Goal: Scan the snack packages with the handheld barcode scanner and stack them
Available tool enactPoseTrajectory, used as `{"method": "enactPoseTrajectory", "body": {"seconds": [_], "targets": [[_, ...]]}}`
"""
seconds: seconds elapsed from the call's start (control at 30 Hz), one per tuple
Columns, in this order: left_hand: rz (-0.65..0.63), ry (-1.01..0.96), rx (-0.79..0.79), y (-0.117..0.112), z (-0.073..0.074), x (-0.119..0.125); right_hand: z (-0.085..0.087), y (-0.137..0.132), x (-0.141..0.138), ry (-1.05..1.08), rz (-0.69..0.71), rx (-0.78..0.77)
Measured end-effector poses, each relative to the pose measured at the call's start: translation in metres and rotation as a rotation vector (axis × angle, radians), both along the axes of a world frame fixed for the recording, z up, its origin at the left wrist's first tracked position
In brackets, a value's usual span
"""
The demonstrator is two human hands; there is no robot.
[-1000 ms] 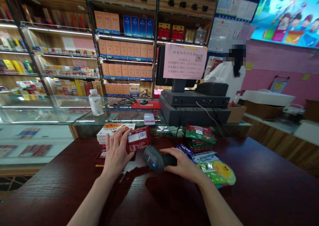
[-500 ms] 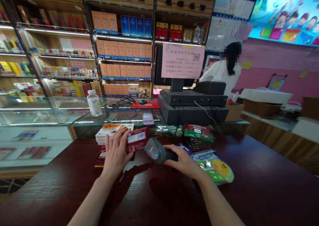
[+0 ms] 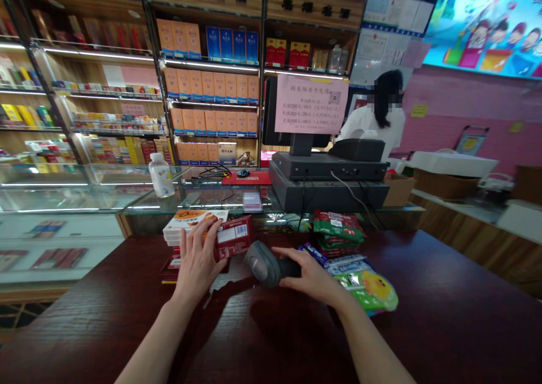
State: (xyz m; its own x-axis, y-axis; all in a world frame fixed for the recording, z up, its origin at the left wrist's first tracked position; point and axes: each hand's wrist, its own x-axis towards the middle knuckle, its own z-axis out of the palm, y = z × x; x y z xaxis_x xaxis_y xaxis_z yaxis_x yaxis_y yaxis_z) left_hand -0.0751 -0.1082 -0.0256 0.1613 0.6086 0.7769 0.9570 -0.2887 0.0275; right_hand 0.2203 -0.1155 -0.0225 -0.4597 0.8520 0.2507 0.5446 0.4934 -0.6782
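The step in hand seems to be reading a barcode (image 3: pixel 241 230): the left hand (image 3: pixel 198 254) pinches a red box (image 3: pixel 232 241) beside the white boxes (image 3: pixel 174 234) at the desk's (image 3: pixel 97 310) far side, and the right hand's (image 3: pixel 313 279) grip is closed around a scanner (image 3: pixel 265 264). The next move probably calls for aligning the scanner head with the label. The box is tilted, dark red, with a white panel.

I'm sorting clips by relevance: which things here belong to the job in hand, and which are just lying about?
In the job:
red box, in the left hand
scanner, in the right hand
probably the white boxes and green bag, near the hands

Lying about, it seems:
bottle
mouse
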Motion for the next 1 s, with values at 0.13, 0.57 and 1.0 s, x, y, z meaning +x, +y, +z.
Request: {"method": "enactPoseTrajectory", "body": {"seconds": [0.13,0.57,1.0], "targets": [[-0.008,0.000,-0.008,0.000,-0.001,-0.001,-0.005,-0.002,-0.008,-0.128,0.044,-0.012],[-0.074,-0.018,-0.001,-0.001,-0.001,0.001,-0.012,-0.006,-0.019,-0.238,0.177,-0.005],[-0.244,0.058,-0.018,-0.011,0.004,0.020,-0.016,0.007,-0.033,0.557,-0.158,-0.076]]}}
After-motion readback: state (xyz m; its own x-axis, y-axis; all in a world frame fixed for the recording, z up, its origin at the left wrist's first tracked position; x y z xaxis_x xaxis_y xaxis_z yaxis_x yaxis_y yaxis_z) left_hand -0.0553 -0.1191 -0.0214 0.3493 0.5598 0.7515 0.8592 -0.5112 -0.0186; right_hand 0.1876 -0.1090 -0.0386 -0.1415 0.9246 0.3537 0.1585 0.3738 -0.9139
